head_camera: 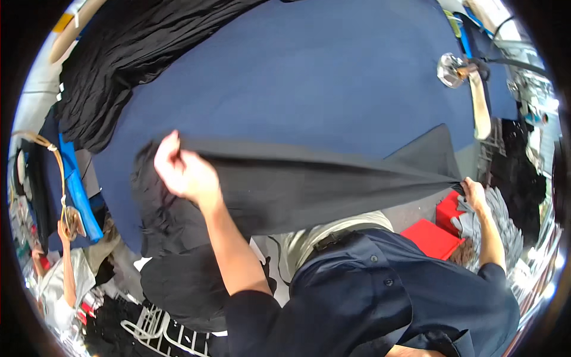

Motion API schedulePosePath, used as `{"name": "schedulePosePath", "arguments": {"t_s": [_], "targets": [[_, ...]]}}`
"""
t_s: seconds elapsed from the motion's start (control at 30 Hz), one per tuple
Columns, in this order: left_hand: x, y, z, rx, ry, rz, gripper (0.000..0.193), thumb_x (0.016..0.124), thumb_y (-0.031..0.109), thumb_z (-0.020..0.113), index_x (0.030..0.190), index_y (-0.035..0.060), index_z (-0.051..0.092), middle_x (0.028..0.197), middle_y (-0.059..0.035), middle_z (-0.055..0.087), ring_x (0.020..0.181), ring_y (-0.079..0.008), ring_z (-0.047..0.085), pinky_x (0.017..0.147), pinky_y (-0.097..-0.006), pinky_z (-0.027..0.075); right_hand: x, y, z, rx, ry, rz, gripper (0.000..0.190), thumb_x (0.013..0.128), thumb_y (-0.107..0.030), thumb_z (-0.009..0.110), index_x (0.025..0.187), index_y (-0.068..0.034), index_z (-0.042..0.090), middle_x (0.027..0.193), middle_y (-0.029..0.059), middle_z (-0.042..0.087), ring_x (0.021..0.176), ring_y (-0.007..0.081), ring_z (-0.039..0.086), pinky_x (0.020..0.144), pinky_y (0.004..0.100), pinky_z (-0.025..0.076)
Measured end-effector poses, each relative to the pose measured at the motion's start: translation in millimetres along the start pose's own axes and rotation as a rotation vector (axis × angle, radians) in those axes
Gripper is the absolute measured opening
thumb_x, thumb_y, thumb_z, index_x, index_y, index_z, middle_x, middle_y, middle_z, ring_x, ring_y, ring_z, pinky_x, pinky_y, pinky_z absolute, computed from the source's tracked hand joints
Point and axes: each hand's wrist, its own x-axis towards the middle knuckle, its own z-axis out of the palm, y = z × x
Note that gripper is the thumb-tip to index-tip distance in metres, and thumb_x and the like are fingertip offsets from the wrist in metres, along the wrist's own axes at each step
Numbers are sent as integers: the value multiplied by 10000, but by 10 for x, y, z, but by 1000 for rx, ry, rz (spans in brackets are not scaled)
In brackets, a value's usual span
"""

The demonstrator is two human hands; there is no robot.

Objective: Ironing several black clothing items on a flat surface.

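A length of thin black cloth [285,187] stretches across the near part of a blue-covered table [312,80]. At its right end my right hand [473,194] grips the gathered edge, and creases fan out from there. My left hand [187,172] is over the left part of the cloth with its fingers curled. It is blurred, and whether it pinches the fabric cannot be made out. Below that hand the cloth lies bunched and hangs over the near edge. A pointed flap [428,151] of dark cloth lies flat near the right end.
Crumpled black fabric [134,58] covers the far left of the table. A shiny metal iron [450,70] stands at the right edge. Beside me are red bins [430,238] and a pile of grey pieces [490,218]. Another person's arm [68,272] is at left, near a white metal rack [156,330].
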Motion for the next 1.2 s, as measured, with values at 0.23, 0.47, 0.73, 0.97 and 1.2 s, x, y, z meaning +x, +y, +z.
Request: {"name": "schedulePosePath", "arguments": {"t_s": [0.23, 0.47, 0.73, 0.97, 1.2], "targets": [[145, 648, 257, 123, -616, -136, 532, 869, -81, 692, 1377, -24, 545, 1340, -157, 619, 1259, -244, 586, 1069, -366, 489, 160, -35, 1134, -405, -647, -181, 253, 934, -253, 573, 1063, -59, 674, 1060, 235, 681, 1035, 432, 647, 879, 513, 549], [-589, -325, -2616, 593, -58, -628, 517, 1039, 280, 612, 1381, -99, 524, 1419, -226, 563, 1276, -292, 556, 1109, -366, 407, 1402, -3684, -120, 542, 223, -680, 454, 981, -363, 669, 1293, -43, 590, 1101, 145, 681, 995, 325, 676, 876, 411, 540], [-789, 42, -2582, 340, -232, -726, 420, 1002, 168, 654, 1342, -63, 571, 1282, -130, 655, 1126, -225, 612, 1024, -340, 453, 2028, -5740, -475, 252, 62, -901, 584, 962, -530, 601, 1099, 38, 600, 1077, 258, 644, 1068, 406, 625, 933, 465, 495], [-2906, 938, -3127, -326, 399, -1350, 339, 988, 117, 652, 1277, -44, 576, 1256, -112, 627, 1158, -237, 601, 1047, -378, 474, 1036, -5340, -783, 659, -453, -951, 341, 976, -300, 686, 1111, 13, 662, 1008, 20, 675, 944, 114, 581, 861, 310, 492], [-4676, 2597, -3287, -297, 778, -1124, 300, 957, 120, 622, 1217, -27, 642, 1179, -135, 679, 1060, -244, 654, 967, -377, 510, -163, -5297, -956, 152, -733, -1496, 213, 996, -192, 663, 1019, 19, 673, 819, 33, 648, 763, 86, 548, 709, 284, 481]]}}
